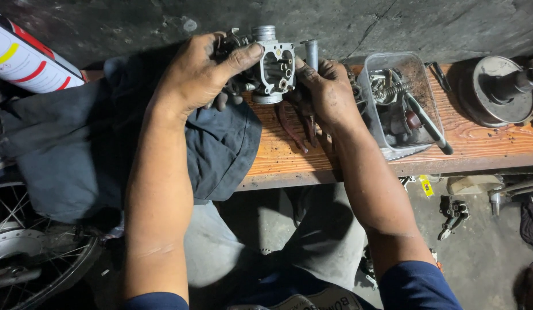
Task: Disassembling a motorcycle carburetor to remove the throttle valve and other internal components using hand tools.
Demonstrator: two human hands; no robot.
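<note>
A grey cast-metal carburettor body [273, 64], with an open square chamber facing the camera and a short round neck on top, is held up just above the far edge of the orange-brown wooden worktop [479, 143]. The left hand [200, 74] is wrapped around its left side, thumb laid across the top edge and fingers curled behind. The right hand [329, 92] closes on its right side, thumb pressed to the casting, beside a small upright grey metal tube [311, 53]; whether the fingers grip that tube cannot be told. Under the left wrist lies a crumpled dark blue cloth [220, 143], draped over the worktop's front edge. Just right of the right hand stands a clear plastic tub [421, 80] holding springs, a screwdriver and small parts. Further right rests a round dark metal clutch drum [499, 89]. A white spray can with red and yellow bands [25, 60] lies at far left.
</note>
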